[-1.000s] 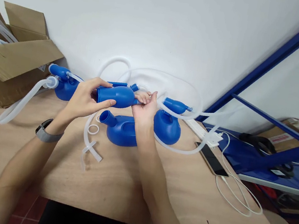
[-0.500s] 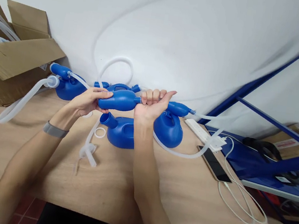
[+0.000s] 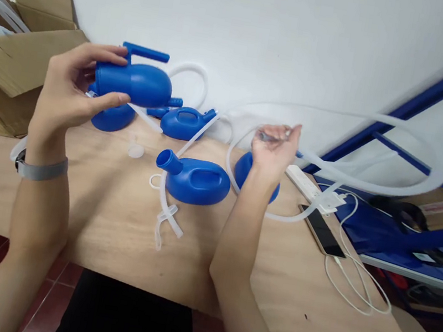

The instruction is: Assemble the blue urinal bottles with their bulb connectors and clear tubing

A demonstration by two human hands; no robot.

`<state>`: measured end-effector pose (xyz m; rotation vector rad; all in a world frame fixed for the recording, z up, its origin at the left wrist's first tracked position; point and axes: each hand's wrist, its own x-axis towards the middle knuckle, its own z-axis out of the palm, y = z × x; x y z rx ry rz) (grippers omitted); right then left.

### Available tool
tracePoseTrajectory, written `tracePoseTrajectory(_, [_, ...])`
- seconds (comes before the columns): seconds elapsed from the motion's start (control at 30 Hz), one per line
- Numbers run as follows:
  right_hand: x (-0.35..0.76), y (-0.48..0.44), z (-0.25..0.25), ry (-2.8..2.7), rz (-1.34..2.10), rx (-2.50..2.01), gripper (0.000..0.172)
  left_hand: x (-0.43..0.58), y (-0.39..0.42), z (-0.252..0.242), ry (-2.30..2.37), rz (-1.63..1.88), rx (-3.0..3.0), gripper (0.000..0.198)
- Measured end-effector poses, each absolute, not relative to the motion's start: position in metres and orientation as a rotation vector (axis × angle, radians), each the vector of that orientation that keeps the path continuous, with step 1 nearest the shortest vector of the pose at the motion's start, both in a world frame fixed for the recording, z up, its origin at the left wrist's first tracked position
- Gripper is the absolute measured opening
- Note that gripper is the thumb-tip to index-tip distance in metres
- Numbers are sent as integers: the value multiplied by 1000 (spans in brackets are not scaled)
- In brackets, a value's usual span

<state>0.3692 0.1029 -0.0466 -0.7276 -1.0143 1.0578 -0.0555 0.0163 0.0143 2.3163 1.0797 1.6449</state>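
Plainly, the left hand [image 3: 69,80] is up off the tabletop [image 3: 109,238], its fingers clamped around the wide end of a blue plastic tapered cylinder [image 3: 146,84], thumb below and the other fingers above. The cylinder lies nearly level in the air near the cardboard box [image 3: 18,66], with its flat blue arm on top and its narrow nozzle pointing right. The right hand [image 3: 275,149] is well apart from it, palm up, its fingers curled in over a slim grey piece [image 3: 266,137]; blur hides most of that piece. Just beyond this hand, a long translucent hose [image 3: 373,187] sweeps out to the right and loops back. Between the forearms, a blue plastic bottle with a slanted open neck [image 3: 178,186] lies on the tabletop. A thin white ring [image 3: 152,178] is just beside it, and a translucent tube with a forked end [image 3: 164,202] runs down past its neck. A second blue bottle [image 3: 167,124] lies near the white wall [image 3: 299,44], and a rounded blue container [image 3: 243,168] is partly hidden behind the right wrist. Farther right are a white power strip [image 3: 305,185] and a black-screened phone [image 3: 322,232].
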Motion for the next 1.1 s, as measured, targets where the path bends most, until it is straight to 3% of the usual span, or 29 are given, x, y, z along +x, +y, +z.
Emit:
tracePoseTrajectory(0.1, [329,108,-49,-774,1226,-641,43,-48,12,16,1157,1716,2358,70])
tracePoseTrajectory(0.17, [299,107,-56,-681,1396,-701,36,-38,14,12,1208,1652,2362,65])
tracePoseTrajectory(0.43, [271,45,-89,-1042,1652,-755,58,9,36,-22,1078,1326,2260,56])
tracePoseTrajectory(0.53, [276,24,-101,-1087,1537,-757,51,34,40,-39,976,1214,2306,62])
tracePoseTrajectory(0.63, [284,16,-120,-1063,1425,-824,56,49,41,-52,825,1152,2362,62])
tracePoseTrajectory(0.83, [306,8,-166,-1036,1243,-876,61,28,25,-93,1199,1278,2350,37])
tracePoseTrajectory(1.0, [315,-10,-195,-1025,1141,-840,85,9,13,-154,1034,697,2541,31])
tracePoseTrajectory(1.1, [316,-21,-210,-997,1158,-829,97,9,17,-169,1080,565,2599,37])
